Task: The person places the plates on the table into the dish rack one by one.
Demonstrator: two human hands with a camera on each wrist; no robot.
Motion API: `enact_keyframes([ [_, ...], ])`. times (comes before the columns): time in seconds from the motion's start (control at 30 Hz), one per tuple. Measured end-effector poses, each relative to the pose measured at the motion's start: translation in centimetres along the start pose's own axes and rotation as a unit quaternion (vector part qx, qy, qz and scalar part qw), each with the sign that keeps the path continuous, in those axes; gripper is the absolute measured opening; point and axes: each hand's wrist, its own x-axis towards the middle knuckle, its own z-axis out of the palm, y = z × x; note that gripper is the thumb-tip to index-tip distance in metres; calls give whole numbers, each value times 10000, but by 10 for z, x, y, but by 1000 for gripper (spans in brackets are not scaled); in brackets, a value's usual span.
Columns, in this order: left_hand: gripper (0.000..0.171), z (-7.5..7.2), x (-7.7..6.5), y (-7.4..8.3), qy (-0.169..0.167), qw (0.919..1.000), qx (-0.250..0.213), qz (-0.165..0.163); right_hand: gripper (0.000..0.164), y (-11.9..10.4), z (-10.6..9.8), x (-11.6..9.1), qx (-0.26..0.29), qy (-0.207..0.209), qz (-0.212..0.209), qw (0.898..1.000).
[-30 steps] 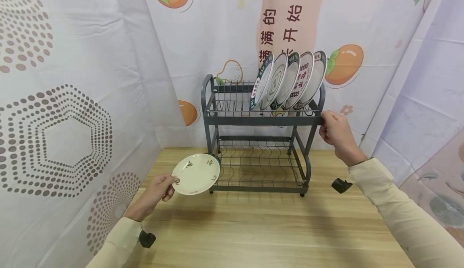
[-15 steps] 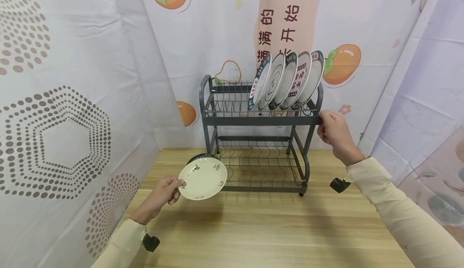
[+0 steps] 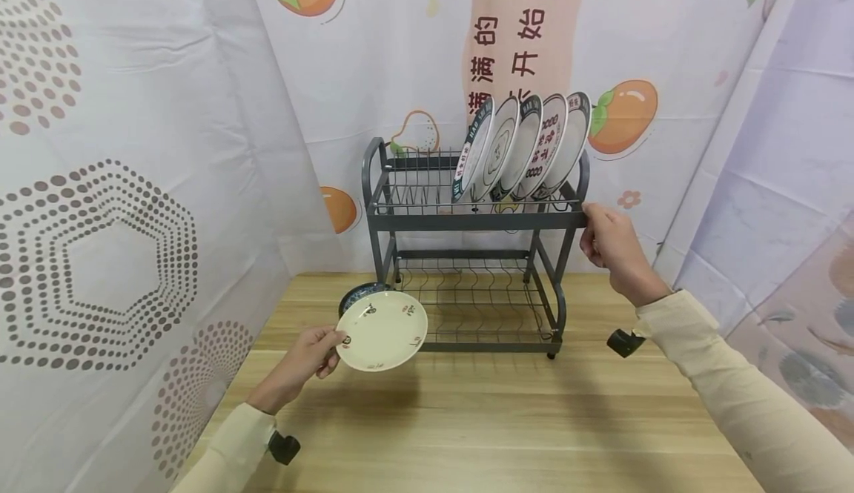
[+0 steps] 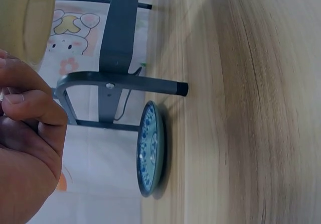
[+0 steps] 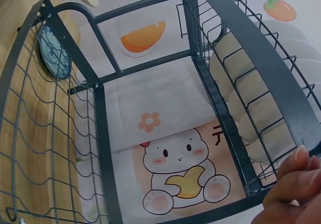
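My left hand point(image 3: 300, 367) pinches the left rim of a cream plate point(image 3: 382, 330) with small dark and red motifs, holding it above the table in front of the rack's lower left corner. A grey two-tier dish rack point(image 3: 467, 222) stands behind it. My right hand point(image 3: 617, 252) grips the upper front right corner of that rack with curled fingers. Several white plates point(image 3: 500, 148) with green or red lettered rims lean upright in the right part of the top tier. Beside the rack's left foot, a blue-patterned dish point(image 4: 150, 151) rests on the table, partly hidden by the cream plate in the head view.
The lower tier point(image 3: 477, 304) is bare wavy wire. The wooden table point(image 3: 500, 419) spreads out before the rack. Printed curtains point(image 3: 394, 48) hang close behind and on both sides. A black wrist camera sits on each sleeve.
My left hand has carried the cream plate right and slightly toward me, uncovering more of the blue dish behind it. My right hand keeps its grip on the rack corner; the head view shifts slightly.
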Motion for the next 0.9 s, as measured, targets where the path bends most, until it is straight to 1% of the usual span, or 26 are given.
enact_keyframes([
  [0.07,31,2,1,1,-29,10000,0,21,57,2,0,-2,63,-13,99,9999],
  [0.2,31,6,2,2,-118,9999,-30,68,60,11,3,-9,548,-192,242,9980],
  [0.27,30,8,3,2,-167,9998,-32,78,59,17,6,-13,797,-262,310,9960],
  [0.33,29,10,4,3,-194,9998,-34,80,56,23,10,-16,863,-273,402,9951],
  [0.47,29,13,6,4,-210,9997,-61,49,52,34,20,-23,533,-250,599,9965],
  [0.6,29,15,6,7,-209,9998,-26,58,49,43,31,-32,125,-473,737,9961],
  [0.67,30,17,6,8,-211,9998,2,70,47,48,37,-37,-148,-721,767,9943],
  [0.73,30,18,7,9,-206,9998,-5,81,47,53,42,-42,-405,-1054,793,9904],
  [0.83,28,22,8,10,-218,9997,-8,87,49,62,52,-49,-687,-1576,833,9816],
  [0.9,27,25,9,11,-239,9997,-31,67,49,66,58,-54,-754,-1926,891,9743],
])
